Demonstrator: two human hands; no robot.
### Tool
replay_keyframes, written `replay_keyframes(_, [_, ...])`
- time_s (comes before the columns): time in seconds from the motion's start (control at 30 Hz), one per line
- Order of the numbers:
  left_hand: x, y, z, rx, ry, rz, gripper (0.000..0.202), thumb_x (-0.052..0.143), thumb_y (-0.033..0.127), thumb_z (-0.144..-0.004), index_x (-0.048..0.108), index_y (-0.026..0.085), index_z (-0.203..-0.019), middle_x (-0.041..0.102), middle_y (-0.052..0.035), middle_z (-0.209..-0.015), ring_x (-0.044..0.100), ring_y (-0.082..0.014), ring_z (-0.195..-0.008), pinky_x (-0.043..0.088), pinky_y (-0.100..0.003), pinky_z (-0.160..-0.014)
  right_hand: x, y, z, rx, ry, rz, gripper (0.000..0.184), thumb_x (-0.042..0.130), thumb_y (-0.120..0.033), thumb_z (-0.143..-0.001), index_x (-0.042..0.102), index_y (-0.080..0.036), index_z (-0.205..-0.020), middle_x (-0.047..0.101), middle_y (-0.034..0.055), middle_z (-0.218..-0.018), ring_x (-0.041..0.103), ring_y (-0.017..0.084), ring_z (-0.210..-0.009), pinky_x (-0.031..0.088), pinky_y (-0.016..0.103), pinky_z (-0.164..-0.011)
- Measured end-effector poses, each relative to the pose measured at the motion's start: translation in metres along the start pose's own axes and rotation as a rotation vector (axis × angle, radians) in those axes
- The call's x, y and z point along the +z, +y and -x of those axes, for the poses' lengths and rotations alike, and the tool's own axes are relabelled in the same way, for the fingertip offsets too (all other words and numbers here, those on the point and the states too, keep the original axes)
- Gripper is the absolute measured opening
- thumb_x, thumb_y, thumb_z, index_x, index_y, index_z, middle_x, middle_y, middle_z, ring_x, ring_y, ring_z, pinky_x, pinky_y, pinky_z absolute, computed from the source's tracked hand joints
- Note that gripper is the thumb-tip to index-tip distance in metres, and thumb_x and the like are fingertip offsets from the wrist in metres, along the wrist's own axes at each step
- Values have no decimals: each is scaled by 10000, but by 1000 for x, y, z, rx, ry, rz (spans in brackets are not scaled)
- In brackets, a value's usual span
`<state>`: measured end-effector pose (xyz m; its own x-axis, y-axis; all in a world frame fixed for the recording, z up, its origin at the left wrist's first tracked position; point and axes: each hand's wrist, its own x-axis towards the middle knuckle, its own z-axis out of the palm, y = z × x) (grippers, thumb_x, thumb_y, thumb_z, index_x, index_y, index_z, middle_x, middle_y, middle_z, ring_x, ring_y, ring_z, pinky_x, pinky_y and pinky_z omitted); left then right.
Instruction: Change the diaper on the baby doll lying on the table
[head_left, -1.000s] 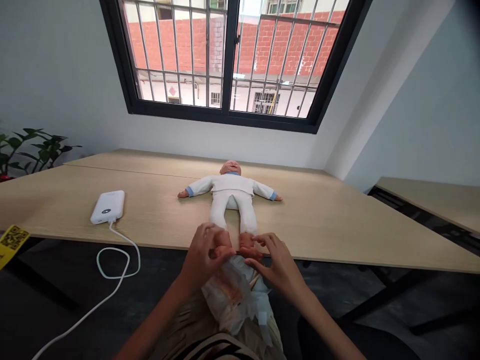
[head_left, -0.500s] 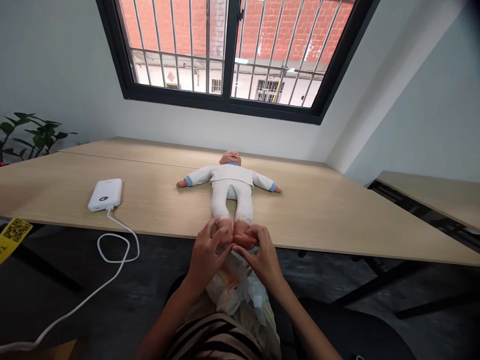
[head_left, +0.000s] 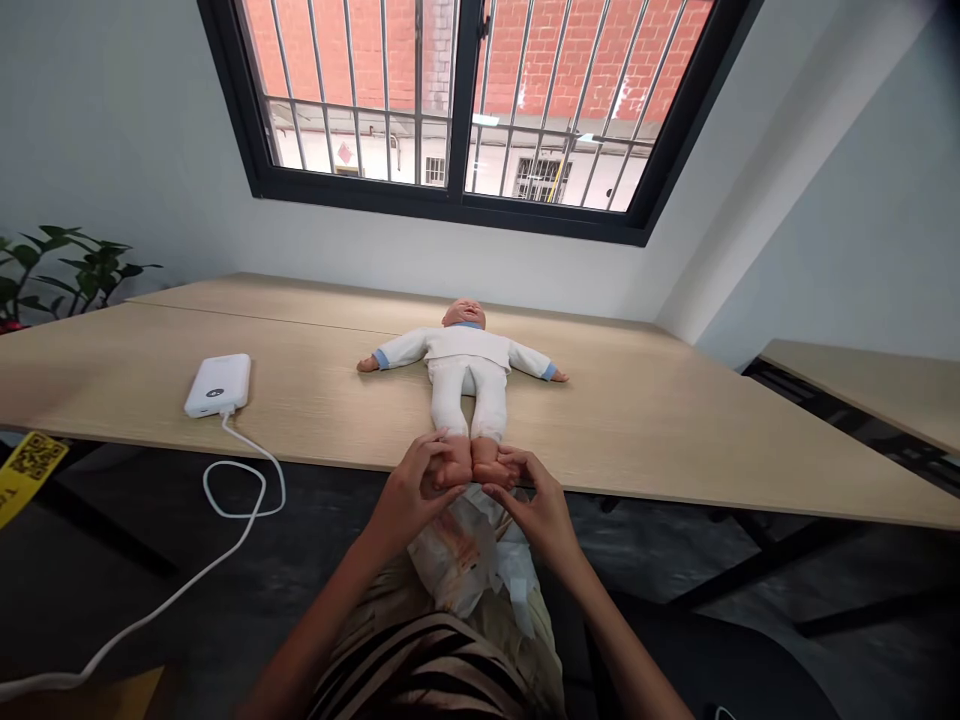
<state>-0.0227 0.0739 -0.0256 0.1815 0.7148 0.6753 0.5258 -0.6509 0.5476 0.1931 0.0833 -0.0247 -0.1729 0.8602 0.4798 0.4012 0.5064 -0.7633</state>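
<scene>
A baby doll in white clothes lies on its back on the wooden table, arms spread, feet at the near edge. My left hand is closed around the doll's left-side foot. My right hand pinches the other foot with curled fingers. The two feet are pressed together between my hands. Below them, on my lap, lies a crumpled white diaper with an orange print.
A white power bank sits on the table's left part, its white cable looping down over the edge. A potted plant stands far left. A yellow QR tag hangs at the left edge. A second table is at right.
My hands brought the doll's feet together and slid the doll a little away from the table edge. The view tilted slightly.
</scene>
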Motion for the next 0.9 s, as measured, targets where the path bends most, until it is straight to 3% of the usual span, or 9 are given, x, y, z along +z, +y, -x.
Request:
replay_keyframes(0.13, [-10,9,31,131,93,-153,281,697,269,-846,547,204,-1075,617,-64,-1029,606,-203,-996,503,-333,-875,-8,-9,19,-34,189,74,440,722,-402,-808,531,-212,-1155,604,92,-1130,611,208,-975,528,343,-817])
replay_keyframes(0.23, [-14,11,48,277,-103,-202,153,652,276,-877,601,209,-1005,656,-44,-928,627,-194,-893,507,-319,-825,-13,-9,43,-122,319,232,227,683,-333,-846,543,-219,-985,590,49,-930,580,187,-828,499,328,-737])
replay_keyframes(0.33, [-13,0,52,201,-320,-267,214,651,412,-859,653,203,-904,689,-66,-904,651,-244,-879,520,-358,-791,-7,4,66,-79,67,319,112,566,-320,-921,570,-226,-859,621,36,-818,596,203,-782,492,354,-734])
replay_keyframes(0.43, [-13,-22,50,-127,-369,-280,328,647,511,-829,645,185,-802,688,-75,-821,659,-255,-769,530,-368,-702,6,18,80,59,-182,259,220,495,-369,-949,621,-207,-1029,687,93,-1016,645,251,-967,526,407,-846])
replay_keyframes(0.53, [-16,-47,54,-367,-332,-106,426,758,483,-722,660,178,-1003,701,-118,-1009,670,-307,-922,545,-425,-794,15,9,84,91,-336,159,455,524,-428,-922,541,-150,-1282,573,168,-1333,531,298,-1256,451,471,-1035])
replay_keyframes(0.67, [-20,-61,70,-486,-387,359,770,836,348,-628,546,232,-1332,582,-124,-1359,554,-333,-1233,466,-478,-1001,8,-29,79,55,-696,-74,496,561,-420,-913,509,-236,-1371,557,77,-1385,482,243,-1321,315,437,-1154])
replay_keyframes(0.73, [-25,-57,75,-543,-476,500,613,802,300,-669,624,250,-1253,654,-64,-1269,592,-296,-1181,459,-454,-1007,-1,-40,77,94,-735,-175,405,526,-393,-941,555,-275,-1327,641,35,-1275,572,201,-1218,378,376,-1106])
replay_keyframes(0.8, [-32,-49,74,-582,-545,549,444,778,275,-686,700,241,-1122,723,-18,-1116,644,-259,-1060,487,-413,-957,-10,-36,78,169,-641,-200,308,472,-390,-968,653,-257,-1179,711,27,-1109,648,186,-1060,472,322,-974])
replay_keyframes(0.9, [-40,-40,67,-582,-647,605,172,705,296,-761,757,208,-900,743,3,-896,665,-198,-833,526,-325,-812,-20,-13,86,275,-514,-91,415,413,-452,-979,726,-199,-878,727,46,-873,674,200,-848,508,317,-816])
